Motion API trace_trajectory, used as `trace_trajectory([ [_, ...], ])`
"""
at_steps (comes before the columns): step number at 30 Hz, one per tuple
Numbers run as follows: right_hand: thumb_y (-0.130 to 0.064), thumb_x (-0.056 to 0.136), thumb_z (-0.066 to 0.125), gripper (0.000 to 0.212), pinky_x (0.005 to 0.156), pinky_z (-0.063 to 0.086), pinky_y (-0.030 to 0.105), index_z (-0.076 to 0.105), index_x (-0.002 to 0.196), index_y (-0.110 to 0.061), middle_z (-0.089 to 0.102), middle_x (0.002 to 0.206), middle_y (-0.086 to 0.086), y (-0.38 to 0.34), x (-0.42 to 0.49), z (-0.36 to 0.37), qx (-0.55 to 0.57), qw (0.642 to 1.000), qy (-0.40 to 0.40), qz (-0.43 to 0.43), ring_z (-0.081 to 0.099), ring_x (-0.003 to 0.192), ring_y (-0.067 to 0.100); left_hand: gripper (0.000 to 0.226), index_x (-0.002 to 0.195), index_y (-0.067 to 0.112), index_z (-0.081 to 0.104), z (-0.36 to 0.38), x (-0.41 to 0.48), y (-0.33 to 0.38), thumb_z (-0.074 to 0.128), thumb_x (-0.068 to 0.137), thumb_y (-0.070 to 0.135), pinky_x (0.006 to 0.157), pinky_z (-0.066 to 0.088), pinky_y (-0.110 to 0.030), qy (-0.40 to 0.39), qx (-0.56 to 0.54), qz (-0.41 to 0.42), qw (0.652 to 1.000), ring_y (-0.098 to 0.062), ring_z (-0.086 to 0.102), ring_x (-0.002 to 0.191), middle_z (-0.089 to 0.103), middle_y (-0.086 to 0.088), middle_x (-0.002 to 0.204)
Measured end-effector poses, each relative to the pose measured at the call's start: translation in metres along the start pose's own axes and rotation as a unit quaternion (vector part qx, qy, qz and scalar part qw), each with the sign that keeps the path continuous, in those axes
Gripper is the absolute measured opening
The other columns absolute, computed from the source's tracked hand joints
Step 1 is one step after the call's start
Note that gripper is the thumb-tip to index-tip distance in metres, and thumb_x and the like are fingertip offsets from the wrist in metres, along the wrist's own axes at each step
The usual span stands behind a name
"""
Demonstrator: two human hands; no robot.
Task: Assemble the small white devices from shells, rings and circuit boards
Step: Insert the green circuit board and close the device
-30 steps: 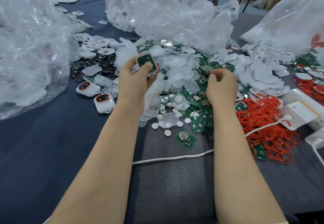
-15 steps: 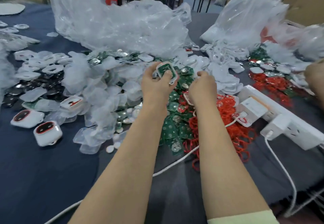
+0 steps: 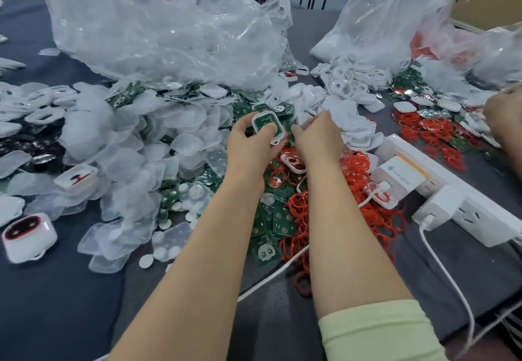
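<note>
Clear bag (image 3: 169, 35) upper centre: crumpled, contents unreadable. Second bag (image 3: 389, 21) upper right: white parts inside. Mid-frame, left hand (image 3: 248, 145) has fingers clamped round white shell (image 3: 279, 135), green circuit board (image 3: 264, 119) seated inside, thumb on it. Right hand (image 3: 319, 137) just beside, knuckles up, fingers curled into shell pile (image 3: 356, 129); can't tell if it holds anything.

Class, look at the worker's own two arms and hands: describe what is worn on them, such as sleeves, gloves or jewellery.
The left hand and right hand are both bare: no gloves, rings or watch show. The right arm wears a pale yellow-green sleeve that ends high on the forearm. The left forearm shows no sleeve within the picture.
</note>
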State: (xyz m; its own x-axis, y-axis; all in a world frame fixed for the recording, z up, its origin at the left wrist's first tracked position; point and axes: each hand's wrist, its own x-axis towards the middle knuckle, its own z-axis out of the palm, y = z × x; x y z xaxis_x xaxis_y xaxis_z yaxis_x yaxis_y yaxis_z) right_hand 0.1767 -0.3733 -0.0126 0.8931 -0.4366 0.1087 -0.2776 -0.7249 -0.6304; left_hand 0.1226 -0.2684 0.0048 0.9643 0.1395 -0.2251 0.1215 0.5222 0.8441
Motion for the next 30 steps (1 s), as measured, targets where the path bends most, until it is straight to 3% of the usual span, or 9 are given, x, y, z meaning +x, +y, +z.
trace_trajectory([
  [6, -0.024, 0.096, 0.049, 0.030, 0.075, 0.036, 0.027, 0.056, 0.123, -0.013, 0.064, 0.116, 0.008, -0.008, -0.012, 0.001, 0.034, 0.995, 0.005, -0.094, 0.058, 0.108, 0.027, 0.018, 0.102, 0.015, 0.054, -0.009, -0.006, 0.006, 0.055, 0.092, -0.001, 0.069, 0.058, -0.021, 0.005, -0.012, -0.002, 1.000, -0.024, 0.069, 0.092, 0.064, -0.017, 0.114],
  [9, -0.024, 0.100, 0.043, 0.028, 0.074, 0.034, 0.025, 0.062, 0.120, -0.014, 0.064, 0.115, 0.009, -0.013, -0.020, -0.007, 0.079, 0.990, 0.056, -0.103, 0.057, 0.104, 0.024, 0.021, 0.093, 0.021, 0.053, -0.019, -0.009, 0.015, 0.056, 0.092, 0.000, 0.064, 0.057, -0.020, 0.011, -0.010, 0.006, 1.000, -0.019, 0.071, 0.081, 0.064, -0.012, 0.107],
  [13, -0.025, 0.099, 0.045, 0.028, 0.076, 0.038, 0.024, 0.065, 0.119, -0.020, 0.063, 0.115, 0.008, -0.027, -0.042, -0.015, 0.146, 0.978, 0.092, -0.118, 0.056, 0.096, 0.018, 0.022, 0.101, 0.019, 0.053, -0.043, -0.012, 0.033, 0.057, 0.092, -0.002, 0.063, 0.058, -0.021, 0.030, -0.007, 0.024, 0.999, -0.018, 0.071, 0.079, 0.063, -0.014, 0.113],
  [16, -0.020, 0.098, 0.050, 0.024, 0.070, 0.041, 0.019, 0.066, 0.115, -0.015, 0.071, 0.097, 0.002, -0.050, -0.070, -0.009, 0.268, 0.953, -0.009, -0.139, 0.060, 0.079, 0.009, 0.027, 0.114, 0.015, 0.053, -0.067, -0.016, 0.043, 0.056, 0.093, -0.002, 0.063, 0.058, -0.021, 0.051, 0.013, 0.040, 0.998, -0.022, 0.070, 0.087, 0.061, -0.015, 0.118],
  [19, -0.013, 0.096, 0.054, 0.011, 0.052, 0.047, 0.019, 0.063, 0.099, -0.018, 0.067, 0.070, 0.002, -0.069, -0.097, 0.002, 0.449, 0.877, -0.151, -0.078, 0.054, 0.050, 0.004, 0.024, 0.110, 0.019, 0.053, -0.095, -0.026, 0.051, 0.057, 0.094, 0.001, 0.061, 0.057, -0.022, 0.075, 0.045, 0.060, 0.994, -0.017, 0.070, 0.079, 0.062, -0.012, 0.112],
  [23, -0.006, 0.094, 0.057, 0.012, 0.059, 0.052, 0.016, 0.068, 0.091, -0.012, 0.066, 0.072, 0.003, -0.079, -0.120, 0.018, 0.584, 0.773, -0.248, -0.009, 0.061, 0.058, 0.007, 0.023, 0.103, 0.020, 0.055, -0.127, -0.038, 0.060, 0.055, 0.093, 0.000, 0.066, 0.057, -0.022, 0.087, 0.055, 0.084, 0.991, -0.023, 0.070, 0.090, 0.064, -0.015, 0.111],
  [26, -0.001, 0.093, 0.056, 0.013, 0.062, 0.052, 0.015, 0.066, 0.091, -0.009, 0.062, 0.077, 0.004, -0.083, -0.131, 0.029, 0.574, 0.776, -0.260, -0.012, 0.061, 0.061, 0.006, 0.023, 0.100, 0.022, 0.056, -0.142, -0.042, 0.064, 0.052, 0.094, 0.000, 0.066, 0.058, -0.022, 0.096, 0.044, 0.088, 0.991, -0.020, 0.070, 0.085, 0.064, -0.013, 0.107],
  [30, 0.005, 0.092, 0.054, 0.022, 0.064, 0.054, 0.017, 0.056, 0.106, -0.011, 0.063, 0.079, 0.006, -0.086, -0.135, 0.034, 0.569, 0.782, -0.255, -0.017, 0.066, 0.063, 0.009, 0.025, 0.094, 0.024, 0.056, -0.150, -0.042, 0.065, 0.049, 0.095, -0.001, 0.062, 0.058, -0.021, 0.098, 0.025, 0.084, 0.991, -0.016, 0.069, 0.076, 0.064, -0.009, 0.098],
])
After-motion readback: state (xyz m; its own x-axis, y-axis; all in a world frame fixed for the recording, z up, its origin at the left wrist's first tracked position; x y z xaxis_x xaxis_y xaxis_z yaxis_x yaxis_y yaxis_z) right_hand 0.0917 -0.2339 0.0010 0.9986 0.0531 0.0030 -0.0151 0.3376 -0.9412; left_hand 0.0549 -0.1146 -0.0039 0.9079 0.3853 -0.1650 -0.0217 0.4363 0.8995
